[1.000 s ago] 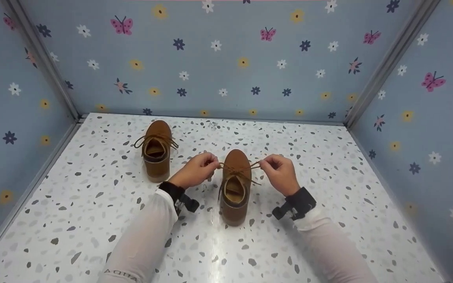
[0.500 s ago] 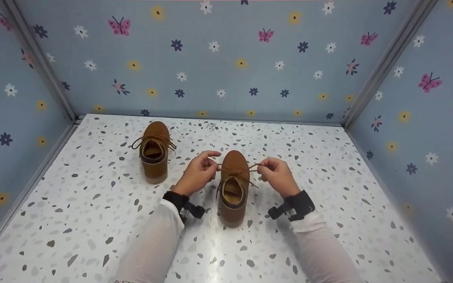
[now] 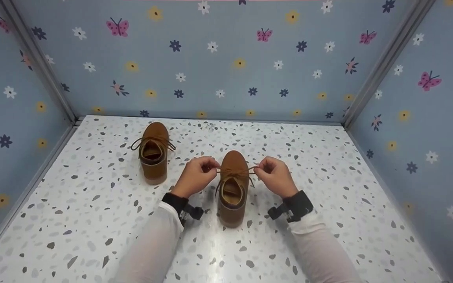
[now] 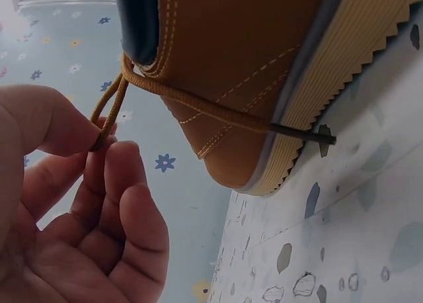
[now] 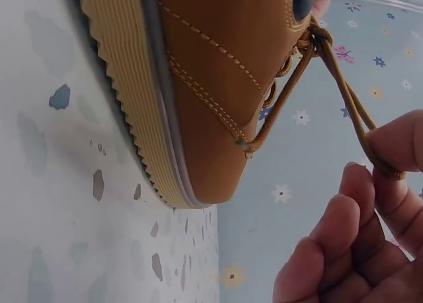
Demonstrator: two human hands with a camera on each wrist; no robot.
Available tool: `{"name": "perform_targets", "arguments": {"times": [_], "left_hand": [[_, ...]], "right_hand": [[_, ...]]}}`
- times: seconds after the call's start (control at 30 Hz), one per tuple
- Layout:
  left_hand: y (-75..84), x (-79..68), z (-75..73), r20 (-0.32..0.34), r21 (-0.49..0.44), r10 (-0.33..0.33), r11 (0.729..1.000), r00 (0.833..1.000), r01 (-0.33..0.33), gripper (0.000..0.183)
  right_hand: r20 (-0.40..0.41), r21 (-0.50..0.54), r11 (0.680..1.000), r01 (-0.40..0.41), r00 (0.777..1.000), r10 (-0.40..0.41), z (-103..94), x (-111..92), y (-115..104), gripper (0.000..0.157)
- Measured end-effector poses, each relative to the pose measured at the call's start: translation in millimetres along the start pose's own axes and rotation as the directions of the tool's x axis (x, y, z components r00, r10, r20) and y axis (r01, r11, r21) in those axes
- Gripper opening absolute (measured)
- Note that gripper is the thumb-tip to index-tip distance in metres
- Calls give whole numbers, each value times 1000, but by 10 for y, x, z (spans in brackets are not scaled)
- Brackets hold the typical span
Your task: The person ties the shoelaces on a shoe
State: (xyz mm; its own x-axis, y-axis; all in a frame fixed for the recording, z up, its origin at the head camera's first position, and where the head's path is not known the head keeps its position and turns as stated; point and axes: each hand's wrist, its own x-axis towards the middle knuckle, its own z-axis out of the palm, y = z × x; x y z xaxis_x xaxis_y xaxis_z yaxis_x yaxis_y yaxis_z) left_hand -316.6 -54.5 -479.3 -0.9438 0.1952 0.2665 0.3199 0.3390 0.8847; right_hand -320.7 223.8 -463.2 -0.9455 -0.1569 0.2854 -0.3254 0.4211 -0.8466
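Note:
A brown lace-up shoe (image 3: 234, 159) stands between my hands, toe pointing away, with its lace tied in a bow over the opening. My left hand (image 3: 196, 177) pinches the left loop of the shoelace (image 4: 114, 104) between thumb and index finger. On the other side, my right hand (image 3: 277, 177) pinches the right loop of the lace (image 5: 353, 108) the same way. Both loops are drawn out sideways from the knot (image 5: 318, 35). One loose lace end (image 4: 304, 133) hangs down along the shoe's left side, its dark tip near the sole.
A matching brown shoe (image 3: 155, 173) stands further back on the left, its lace also in a bow. The white speckled surface (image 3: 289, 251) is bordered by blue flowered panels (image 3: 226, 78) at the back and both sides. Each wrist carries a black strap with a camera (image 3: 299, 204).
The left hand's index finger lifted off half a second ago and now closes on the loop again. My right hand has moved slightly toward the shoe, still pinching its loop.

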Motion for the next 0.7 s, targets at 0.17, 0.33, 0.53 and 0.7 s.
{"name": "perform_targets", "arguments": {"times": [0.17,0.33,0.53,0.7], "left_hand": [[7,9,24,-58,-39,-21,999,998,19,13],[1,13,44,-81,-51,-19,999,997,15,14],[-10,24,60,-94,-80,-30,997,995,22,13],[-6,43,96,-115,-159,-32,987,993,13,18]], "right_hand": [[-34,-46,999,14,999,-16,-9,4,-9,21],[-68,15,999,-30,997,31,-6,6,5,29],[-90,50,993,-111,989,115,19,-5,13,35],[-47,123,981,-152,986,159,32,2,21,32]]}}
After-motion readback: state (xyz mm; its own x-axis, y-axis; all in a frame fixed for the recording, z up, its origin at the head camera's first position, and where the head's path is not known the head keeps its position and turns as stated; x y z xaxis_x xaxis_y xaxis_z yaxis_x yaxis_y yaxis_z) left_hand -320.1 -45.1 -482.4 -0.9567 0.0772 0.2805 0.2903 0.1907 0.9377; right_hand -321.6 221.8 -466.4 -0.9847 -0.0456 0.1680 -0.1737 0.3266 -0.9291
